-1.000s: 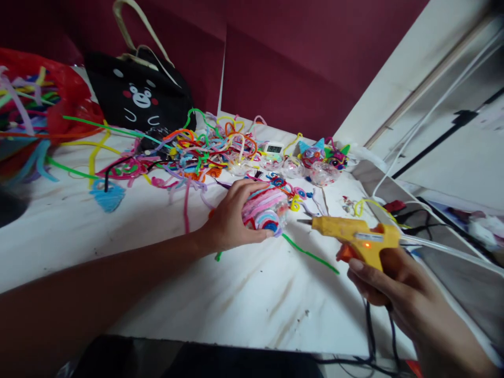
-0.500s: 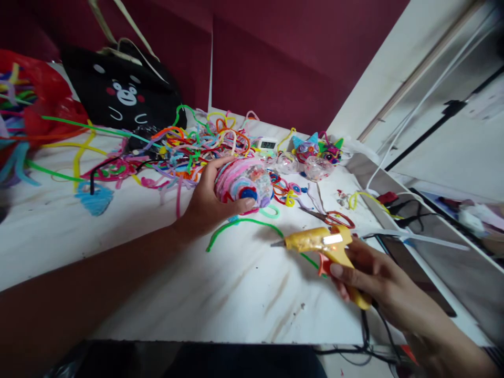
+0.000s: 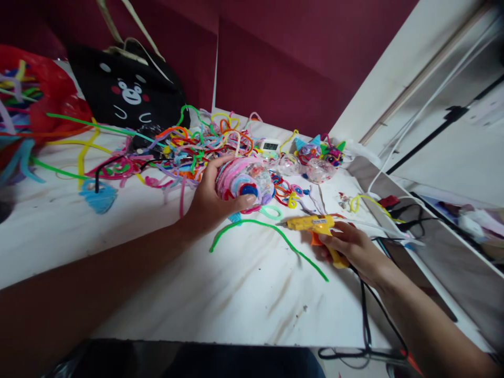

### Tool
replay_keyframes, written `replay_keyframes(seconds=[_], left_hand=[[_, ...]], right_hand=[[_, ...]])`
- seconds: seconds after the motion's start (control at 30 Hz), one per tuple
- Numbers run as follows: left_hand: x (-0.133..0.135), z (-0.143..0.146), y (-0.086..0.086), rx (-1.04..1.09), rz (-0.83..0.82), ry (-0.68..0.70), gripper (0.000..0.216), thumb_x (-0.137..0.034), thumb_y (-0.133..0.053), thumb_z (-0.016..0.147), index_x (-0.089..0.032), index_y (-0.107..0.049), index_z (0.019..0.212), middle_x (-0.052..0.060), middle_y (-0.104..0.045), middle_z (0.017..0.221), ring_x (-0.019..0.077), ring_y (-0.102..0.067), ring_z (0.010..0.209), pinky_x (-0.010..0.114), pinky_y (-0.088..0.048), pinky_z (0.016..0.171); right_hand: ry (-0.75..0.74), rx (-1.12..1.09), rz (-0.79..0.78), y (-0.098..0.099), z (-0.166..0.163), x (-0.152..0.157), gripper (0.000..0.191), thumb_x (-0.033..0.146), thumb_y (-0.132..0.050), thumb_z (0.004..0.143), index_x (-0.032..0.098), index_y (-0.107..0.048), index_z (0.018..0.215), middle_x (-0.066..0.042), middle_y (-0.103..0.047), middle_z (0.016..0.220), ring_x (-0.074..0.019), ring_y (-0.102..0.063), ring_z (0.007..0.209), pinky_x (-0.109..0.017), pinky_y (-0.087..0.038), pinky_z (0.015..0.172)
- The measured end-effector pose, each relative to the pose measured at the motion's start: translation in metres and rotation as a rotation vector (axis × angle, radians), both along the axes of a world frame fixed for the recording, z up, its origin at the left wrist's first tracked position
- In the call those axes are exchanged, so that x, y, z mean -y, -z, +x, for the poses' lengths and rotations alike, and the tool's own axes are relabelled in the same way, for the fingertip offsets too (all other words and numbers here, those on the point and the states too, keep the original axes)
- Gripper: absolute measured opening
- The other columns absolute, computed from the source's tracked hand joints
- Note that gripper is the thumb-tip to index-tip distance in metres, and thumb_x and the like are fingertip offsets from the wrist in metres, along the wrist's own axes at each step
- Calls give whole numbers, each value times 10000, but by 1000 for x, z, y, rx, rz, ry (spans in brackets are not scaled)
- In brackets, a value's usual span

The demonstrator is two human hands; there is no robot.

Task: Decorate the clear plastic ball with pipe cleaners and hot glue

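My left hand is closed around a clear ball wrapped in pink, blue and red pipe cleaners, held just above the white table. My right hand grips a yellow hot glue gun lying low on the table, its nozzle pointing left toward the ball. A long green pipe cleaner curves on the table between the two hands.
A tangle of coloured pipe cleaners covers the back of the table. Finished decorated balls and a small digital clock stand behind. A black bear-face bag and a red bag sit far left. The gun's black cord trails right.
My right hand has lowered the glue gun from mid-air down onto the table and moved it left. My left hand has lifted the wrapped ball slightly and turned it.
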State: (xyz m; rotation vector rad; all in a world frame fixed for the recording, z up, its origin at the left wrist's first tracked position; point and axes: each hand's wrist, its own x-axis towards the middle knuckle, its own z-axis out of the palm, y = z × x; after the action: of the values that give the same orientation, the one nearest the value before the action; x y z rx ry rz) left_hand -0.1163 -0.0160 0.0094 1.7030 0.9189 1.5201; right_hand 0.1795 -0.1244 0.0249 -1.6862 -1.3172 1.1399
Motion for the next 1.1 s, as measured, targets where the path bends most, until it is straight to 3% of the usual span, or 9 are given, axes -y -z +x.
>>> replay_keyframes(seconds=[0.1,0.2,0.43,0.53,0.67,0.8,0.9,1.0,1.1], left_hand=[[-1,0,2,-20,22,-12,840,-484,-842,582,-224,-472,1290,95,-521,1378,324,-521,1269,437,-462,1063],[-1,0,3,-36,32,-7,837,-473,-833,599,-225,-455,1304,100,-522,1370,316,-524,1267,424,-463,1056],[3,-1,-1,-15,9,-25,800,-405,-812,606,-226,-454,1299,86,-533,1354,285,-537,1245,397,-453,1060],[3,-4,-3,-35,46,-47,795,-397,-804,604,-218,-453,1295,87,-533,1351,286,-539,1243,395,-453,1056],[0,-6,-2,-78,90,-96,778,-354,-803,600,-221,-459,1285,84,-517,1372,295,-502,1280,430,-402,1102],[-1,-7,0,-147,121,-136,785,-329,-810,590,-219,-456,1282,97,-516,1351,301,-490,1279,460,-383,1107],[2,-6,-1,-186,156,-129,791,-337,-815,598,-210,-452,1289,110,-515,1331,306,-504,1260,463,-407,1085],[6,-5,-3,-227,203,-111,793,-328,-821,594,-206,-452,1286,116,-512,1311,309,-517,1238,467,-428,1067],[10,-3,-4,-277,297,-87,767,-323,-825,597,-210,-469,1267,117,-516,1278,305,-510,1238,457,-425,1076]], right_hand=[[21,507,101,0,8,3,464,577,-637,784,166,-613,997,-39,-680,652,-194,-620,528,-300,-451,487],[18,973,360,-11,-1,5,348,443,-571,868,174,-664,1068,-71,-724,790,-219,-680,646,-333,-496,582],[-735,813,838,-31,-94,-22,242,163,-465,963,154,-651,1117,-110,-698,1092,-187,-655,1023,-306,-537,854],[-947,1074,842,-20,-131,-38,307,103,-400,974,116,-604,1205,-127,-693,1097,-195,-675,936,-320,-550,787],[-1040,1319,915,0,-157,-48,311,75,-421,948,93,-586,1211,-133,-684,1051,-218,-666,775,-356,-517,630],[-1028,1277,986,0,-155,-47,186,107,-484,935,114,-648,1023,-100,-683,902,-240,-642,798,-363,-496,663],[-1027,1017,901,-19,-140,-36,200,94,-496,928,135,-671,840,-69,-662,786,-209,-627,795,-324,-501,707],[-938,572,756,-44,-118,-21,226,120,-457,969,156,-671,1036,-52,-666,893,-120,-640,778,-222,-494,678],[-709,475,792,-61,-98,-14,188,167,-541,951,208,-685,1066,-25,-701,871,-112,-672,774,-204,-500,672]])
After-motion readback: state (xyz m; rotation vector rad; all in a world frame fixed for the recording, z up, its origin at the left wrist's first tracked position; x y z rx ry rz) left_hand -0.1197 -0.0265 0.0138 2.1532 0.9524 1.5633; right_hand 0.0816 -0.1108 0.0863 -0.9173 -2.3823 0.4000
